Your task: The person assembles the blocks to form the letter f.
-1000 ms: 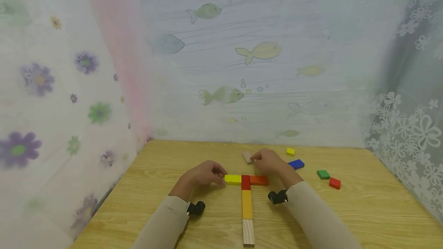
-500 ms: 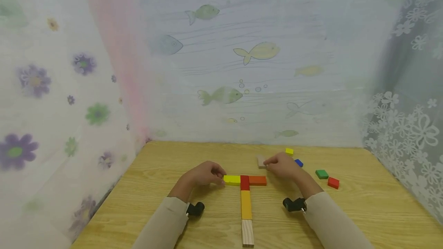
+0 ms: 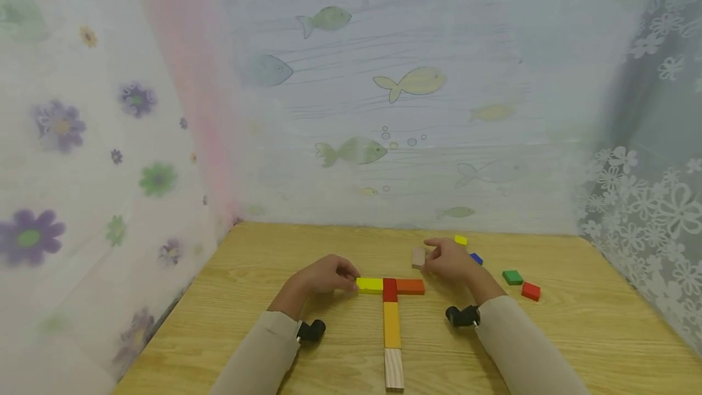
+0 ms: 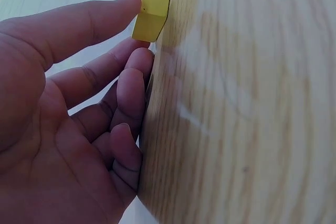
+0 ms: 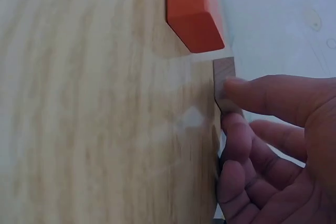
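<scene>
My left hand [image 3: 330, 274] pinches the outer end of a yellow block [image 3: 370, 286] between thumb and fingers; in the left wrist view its thumb [image 4: 113, 17] touches the block's side. The yellow block adjoins a red block [image 3: 389, 289], with an orange-red block [image 3: 410, 286] on the other side. A stem of an orange block [image 3: 392, 324] and a pale wooden block [image 3: 393, 369] runs down from the red one. Beyond this T my right hand [image 3: 448, 259] rests beside a greyish-brown wooden block [image 3: 418, 258]. Its thumb touches the block; the index finger is raised and straight.
Loose blocks lie to the right: a small yellow one [image 3: 460, 240], a partly hidden blue one [image 3: 476, 258], a green one [image 3: 512, 277] and a red one [image 3: 530, 291]. A fish-printed curtain [image 3: 351, 108] hangs behind the wooden table [image 3: 263, 242].
My right hand has moved the wooden block rightward along the table, then lifted its index finger off as the block came to rest. The left hand has stayed at the yellow block.
</scene>
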The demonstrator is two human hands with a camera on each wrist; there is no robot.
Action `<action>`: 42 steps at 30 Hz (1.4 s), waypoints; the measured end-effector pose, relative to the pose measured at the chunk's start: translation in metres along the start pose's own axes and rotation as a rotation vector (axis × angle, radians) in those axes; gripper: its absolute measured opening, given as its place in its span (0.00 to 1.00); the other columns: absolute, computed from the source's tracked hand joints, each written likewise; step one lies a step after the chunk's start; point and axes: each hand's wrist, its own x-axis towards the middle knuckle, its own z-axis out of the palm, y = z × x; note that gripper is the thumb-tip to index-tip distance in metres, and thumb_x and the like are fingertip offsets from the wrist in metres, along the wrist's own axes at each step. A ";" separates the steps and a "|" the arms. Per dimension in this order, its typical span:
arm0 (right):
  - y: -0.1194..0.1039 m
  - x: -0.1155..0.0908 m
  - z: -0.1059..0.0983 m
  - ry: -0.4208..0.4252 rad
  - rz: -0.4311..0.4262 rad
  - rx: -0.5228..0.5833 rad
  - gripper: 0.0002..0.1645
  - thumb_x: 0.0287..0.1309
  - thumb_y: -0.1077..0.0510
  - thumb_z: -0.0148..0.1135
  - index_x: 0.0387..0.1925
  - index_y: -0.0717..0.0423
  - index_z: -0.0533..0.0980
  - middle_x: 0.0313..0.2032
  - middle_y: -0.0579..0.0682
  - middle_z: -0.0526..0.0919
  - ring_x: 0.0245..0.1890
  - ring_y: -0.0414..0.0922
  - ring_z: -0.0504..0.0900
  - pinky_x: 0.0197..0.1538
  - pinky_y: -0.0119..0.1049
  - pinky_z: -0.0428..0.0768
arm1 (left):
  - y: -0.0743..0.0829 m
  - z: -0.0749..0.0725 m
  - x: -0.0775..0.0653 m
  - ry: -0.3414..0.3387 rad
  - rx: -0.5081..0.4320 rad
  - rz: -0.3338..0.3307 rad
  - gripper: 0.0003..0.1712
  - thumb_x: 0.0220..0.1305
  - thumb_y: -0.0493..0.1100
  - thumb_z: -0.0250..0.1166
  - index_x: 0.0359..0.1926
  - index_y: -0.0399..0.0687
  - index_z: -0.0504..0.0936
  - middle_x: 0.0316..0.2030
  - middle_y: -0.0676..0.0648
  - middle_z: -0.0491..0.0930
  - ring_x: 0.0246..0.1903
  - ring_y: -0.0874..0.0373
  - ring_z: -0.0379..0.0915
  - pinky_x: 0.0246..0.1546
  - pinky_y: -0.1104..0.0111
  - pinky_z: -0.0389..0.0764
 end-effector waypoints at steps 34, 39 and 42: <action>-0.042 0.014 0.015 -0.062 -0.060 -0.144 0.35 0.55 0.56 0.79 0.63 0.58 0.79 0.36 0.44 0.87 0.37 0.42 0.81 0.51 0.42 0.84 | 0.002 0.001 -0.001 0.008 -0.025 -0.013 0.12 0.64 0.39 0.74 0.48 0.43 0.87 0.38 0.50 0.82 0.37 0.57 0.75 0.39 0.67 0.77; -0.045 0.012 0.017 -0.080 -0.093 -0.126 0.34 0.55 0.56 0.79 0.63 0.59 0.80 0.37 0.44 0.87 0.38 0.41 0.83 0.52 0.43 0.84 | 0.004 0.001 -0.002 0.012 -0.030 -0.012 0.12 0.63 0.39 0.74 0.48 0.43 0.87 0.38 0.50 0.83 0.37 0.57 0.75 0.40 0.67 0.77; -0.045 0.011 0.020 -0.086 -0.108 -0.130 0.33 0.55 0.56 0.79 0.62 0.59 0.80 0.37 0.44 0.87 0.38 0.41 0.83 0.51 0.42 0.84 | 0.004 0.001 -0.003 0.010 -0.030 -0.009 0.12 0.64 0.39 0.74 0.48 0.43 0.87 0.39 0.50 0.83 0.37 0.57 0.75 0.40 0.67 0.77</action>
